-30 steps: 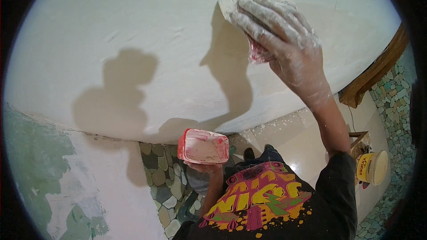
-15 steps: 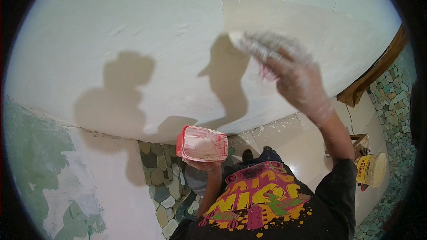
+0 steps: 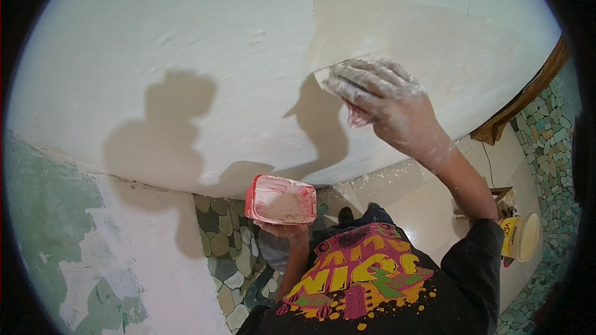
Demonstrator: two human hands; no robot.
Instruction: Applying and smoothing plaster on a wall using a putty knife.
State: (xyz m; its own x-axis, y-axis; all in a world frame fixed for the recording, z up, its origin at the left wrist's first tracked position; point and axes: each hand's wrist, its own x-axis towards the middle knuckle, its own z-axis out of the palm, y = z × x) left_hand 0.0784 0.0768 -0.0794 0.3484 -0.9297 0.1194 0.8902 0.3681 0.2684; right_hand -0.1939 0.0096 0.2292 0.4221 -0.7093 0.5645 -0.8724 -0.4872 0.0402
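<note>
Pale wall [image 3: 217, 37] filled the far side, w/ a beige patch [image 3: 410, 28] at far right, prob. a fresh coat. Patchy green-and-white surface [image 3: 46, 192] was at near left; stone paving [image 3: 220, 245] and tile floor [image 3: 434, 189] lay below.

R hand [image 3: 391, 102] was up at the wall, by the patch's lower left edge, grasping a thin pale blade [image 3: 322, 77]. Fingers lay stretched along its back, prob. to spread pressure evenly and keep the edge flat; thumb hidden, so can't tell its grip. Reddish bit [image 3: 360, 116] poked out under the palm, maybe the blade's other end.

L hand [image 3: 284, 229] gripped a red tub [image 3: 251, 202] from the near side and below, some fingers out of sight. Tub sat mid-scene, mouth tipped toward the viewer, prob. for easy reach w/ the blade; pale paste smeared its inside.

Yellow bucket [image 3: 510, 237] stood on the tiles, near right, clear of the feet, beside a small wooden stand [image 3: 503, 196].
</note>
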